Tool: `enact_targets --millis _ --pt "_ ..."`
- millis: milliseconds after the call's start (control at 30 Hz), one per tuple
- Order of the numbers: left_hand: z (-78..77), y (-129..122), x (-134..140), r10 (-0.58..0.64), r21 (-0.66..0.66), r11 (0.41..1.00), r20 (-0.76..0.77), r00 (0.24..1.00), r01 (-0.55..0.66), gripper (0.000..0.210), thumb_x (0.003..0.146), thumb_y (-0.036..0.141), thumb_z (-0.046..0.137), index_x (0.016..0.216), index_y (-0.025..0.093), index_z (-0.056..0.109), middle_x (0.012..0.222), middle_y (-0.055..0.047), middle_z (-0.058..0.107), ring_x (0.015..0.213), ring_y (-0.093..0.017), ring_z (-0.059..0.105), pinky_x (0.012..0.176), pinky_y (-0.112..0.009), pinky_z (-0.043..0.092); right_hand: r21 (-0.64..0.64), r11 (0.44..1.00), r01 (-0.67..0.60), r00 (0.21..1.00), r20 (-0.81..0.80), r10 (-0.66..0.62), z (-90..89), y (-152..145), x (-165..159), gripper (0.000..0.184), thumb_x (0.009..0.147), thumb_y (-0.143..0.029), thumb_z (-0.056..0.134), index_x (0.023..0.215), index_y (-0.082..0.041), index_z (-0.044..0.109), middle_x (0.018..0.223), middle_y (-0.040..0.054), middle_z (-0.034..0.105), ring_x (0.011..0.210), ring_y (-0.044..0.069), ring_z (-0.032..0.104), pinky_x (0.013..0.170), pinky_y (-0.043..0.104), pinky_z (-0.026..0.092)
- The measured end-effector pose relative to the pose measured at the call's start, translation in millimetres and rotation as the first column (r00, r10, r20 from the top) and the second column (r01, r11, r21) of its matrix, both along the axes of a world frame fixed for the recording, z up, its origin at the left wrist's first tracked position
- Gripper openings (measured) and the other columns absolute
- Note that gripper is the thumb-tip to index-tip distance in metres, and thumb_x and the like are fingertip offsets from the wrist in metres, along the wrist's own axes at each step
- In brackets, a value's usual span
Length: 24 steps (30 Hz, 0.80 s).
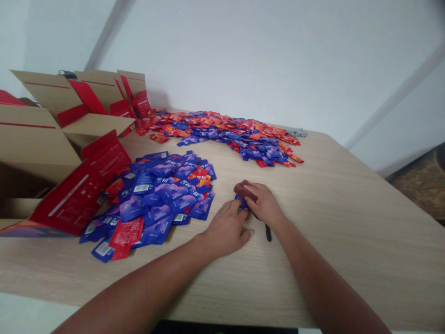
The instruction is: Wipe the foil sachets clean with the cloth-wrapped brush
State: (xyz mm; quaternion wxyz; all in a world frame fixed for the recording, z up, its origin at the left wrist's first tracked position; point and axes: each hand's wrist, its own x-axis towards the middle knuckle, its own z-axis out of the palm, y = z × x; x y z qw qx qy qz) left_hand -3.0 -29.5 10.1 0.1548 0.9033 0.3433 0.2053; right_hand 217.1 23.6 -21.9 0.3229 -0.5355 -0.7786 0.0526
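Note:
My right hand [267, 204] is closed around a smooth brown rounded object [242, 189] whose kind I cannot make out. A short black strip or handle [268, 233] sticks out below that hand; whether it belongs to the brown object is hidden. Under both hands lies a small blue sachet [239, 199], mostly covered. My left hand [226, 227] rests on the tabletop with its fingertips on this sachet's near edge and its thumb apart. To its left spreads a heap of blue and purple sachets [163, 190], with a few red and orange ones among them.
Along the wall runs a long pile of red, orange and blue sachets [222, 127]. Open cardboard boxes [34, 134] with red flaps [83, 195] stand at the left. Some grey scraps [297, 133] lie at the pile's right end. The wooden table [361, 222] has a slanting right edge.

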Motion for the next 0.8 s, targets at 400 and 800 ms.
enact_targets --millis 400,800 --pt "-0.4 0 -1 0.007 0.000 1.000 0.024 1.000 -0.007 0.035 0.091 0.042 0.075 0.119 0.021 0.067 0.135 -0.013 0.057 0.132 -0.034 0.053 0.119 -0.052 0.045 0.026 0.979 -0.201 0.978 -0.053 0.202 12.9 -10 -3 0.051 0.082 -0.014 0.067 0.131 -0.029 0.074 0.138 0.0074 0.072 0.126 0.030 0.065 0.111 0.051 0.053" --pt "-0.4 0 0 0.003 0.000 1.000 0.000 1.000 -0.003 0.042 0.093 0.043 0.072 0.127 0.020 0.065 0.137 -0.015 0.058 0.132 -0.035 0.054 0.119 -0.054 0.045 -0.019 0.999 -0.037 0.997 -0.067 0.035 1.5 1 -1 0.045 0.090 -0.019 0.065 0.134 -0.027 0.072 0.136 0.0088 0.071 0.123 0.029 0.065 0.111 0.052 0.052"
